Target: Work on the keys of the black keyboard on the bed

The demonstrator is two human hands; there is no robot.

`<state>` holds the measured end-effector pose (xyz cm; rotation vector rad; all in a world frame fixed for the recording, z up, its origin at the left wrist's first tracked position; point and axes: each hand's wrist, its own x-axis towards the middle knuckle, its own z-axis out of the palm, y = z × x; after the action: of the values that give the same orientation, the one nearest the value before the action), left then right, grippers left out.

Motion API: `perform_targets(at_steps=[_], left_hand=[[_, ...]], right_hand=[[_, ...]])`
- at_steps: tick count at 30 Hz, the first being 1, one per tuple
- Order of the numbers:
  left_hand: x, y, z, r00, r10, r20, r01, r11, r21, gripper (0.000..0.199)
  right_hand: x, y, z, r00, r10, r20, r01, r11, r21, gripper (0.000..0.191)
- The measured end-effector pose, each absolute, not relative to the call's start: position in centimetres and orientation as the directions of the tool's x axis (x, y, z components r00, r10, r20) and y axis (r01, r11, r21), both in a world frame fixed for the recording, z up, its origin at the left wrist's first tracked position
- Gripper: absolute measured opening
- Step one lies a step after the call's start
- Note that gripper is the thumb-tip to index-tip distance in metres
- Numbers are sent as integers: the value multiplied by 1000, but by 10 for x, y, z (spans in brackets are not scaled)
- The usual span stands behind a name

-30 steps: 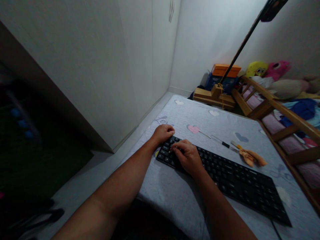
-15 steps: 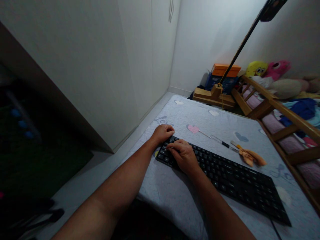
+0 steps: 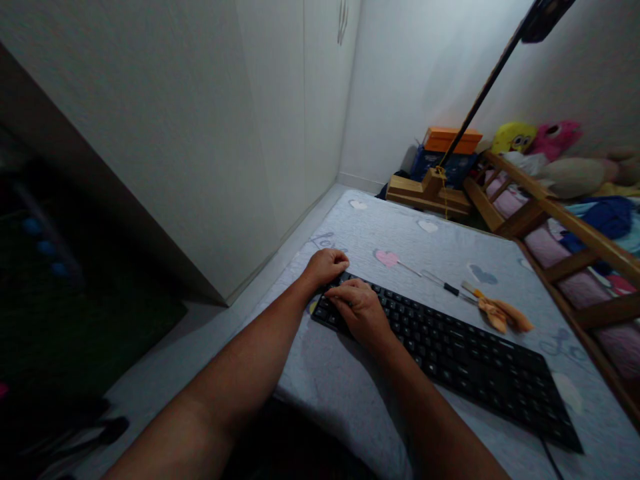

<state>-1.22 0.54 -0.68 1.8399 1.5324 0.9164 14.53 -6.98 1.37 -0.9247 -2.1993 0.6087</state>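
A black computer keyboard (image 3: pixel 450 347) lies slanted across the patterned cloth (image 3: pixel 340 400). My left hand (image 3: pixel 325 268) is closed at the keyboard's far left corner, its fingers curled against the edge. My right hand (image 3: pixel 363 310) is over the keys at the left end, thumb and fingers pinched together and pointing left. Whatever may be between those fingertips is too small or hidden to make out. Beyond the keyboard lie a thin metal tool with a black grip (image 3: pixel 451 289) and a crumpled orange cloth (image 3: pixel 503 315).
A pale wardrobe (image 3: pixel 270 133) rises on the left. A wooden bed rail (image 3: pixel 565 207) runs along the right, with plush toys (image 3: pixel 515 138) and clothes behind it. At the back, a dark pole (image 3: pixel 485 93) stands in a wooden base (image 3: pixel 425 190) near an orange box (image 3: pixel 453 140).
My right hand has shifted slightly left along the keys, towards the keyboard's left end. The left hand and the keyboard have stayed in place.
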Motion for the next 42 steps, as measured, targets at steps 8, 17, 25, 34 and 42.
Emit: perform_targets(at_steps=[8, 17, 25, 34, 42], left_hand=[[-12, 5, -7, 106, 981, 161, 595, -193, 780, 23], [-14, 6, -8, 111, 979, 168, 601, -201, 774, 24], [-14, 7, -9, 120, 978, 171, 608, -208, 767, 25], [-13, 6, -8, 113, 980, 165, 612, -199, 766, 25], [-13, 5, -7, 109, 981, 160, 618, -193, 762, 24]], right_hand=[[142, -70, 14, -538, 731, 420, 409, 662, -628, 22], [139, -73, 16, -556, 708, 436, 385, 684, -620, 20], [142, -75, 22, -583, 698, 416, 376, 686, -623, 18], [148, -76, 28, -570, 720, 397, 391, 662, -640, 18], [145, -77, 22, -554, 718, 420, 393, 671, -629, 17]])
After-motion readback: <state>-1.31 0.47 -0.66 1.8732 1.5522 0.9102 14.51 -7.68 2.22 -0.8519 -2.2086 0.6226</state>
